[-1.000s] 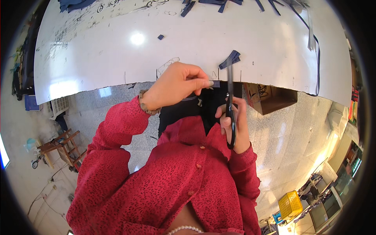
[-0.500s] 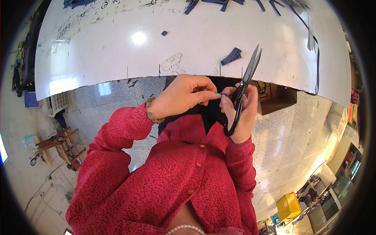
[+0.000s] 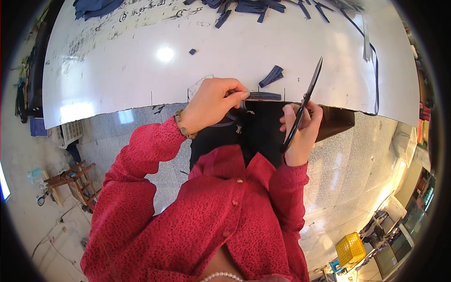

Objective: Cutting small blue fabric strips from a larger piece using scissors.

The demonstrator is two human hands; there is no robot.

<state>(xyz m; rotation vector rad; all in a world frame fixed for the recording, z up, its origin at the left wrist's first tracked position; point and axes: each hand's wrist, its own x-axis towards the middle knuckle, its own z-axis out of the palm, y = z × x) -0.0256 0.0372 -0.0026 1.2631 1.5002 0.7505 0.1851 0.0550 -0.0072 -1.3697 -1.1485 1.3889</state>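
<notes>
My left hand (image 3: 211, 102) pinches one end of a dark navy fabric strip (image 3: 267, 96) between thumb and fingertips. Its other end lies flat along the near edge of the white table (image 3: 141, 70). A dark band (image 3: 224, 124) loops below this hand over my lap. My right hand (image 3: 303, 134), just off the table edge, holds black-handled scissors (image 3: 311, 87) with the blades pointing up and away, seen nearly edge-on. Just beyond the strip rests a small bundle of navy strips (image 3: 271, 75).
Many navy strips (image 3: 253, 6) lie at the table's far side, and folded navy cloth (image 3: 96, 7) at far left. One small navy scrap (image 3: 192, 51) sits mid-table. A brown box (image 3: 336, 123) stands under the right edge. A wooden stool (image 3: 80, 183) and yellow basket (image 3: 350, 249) are farther off.
My hands have moved apart. The left went up to the table edge, where the strip now lies flat; the right shifted slightly right with the scissors, which have turned more edge-on.
</notes>
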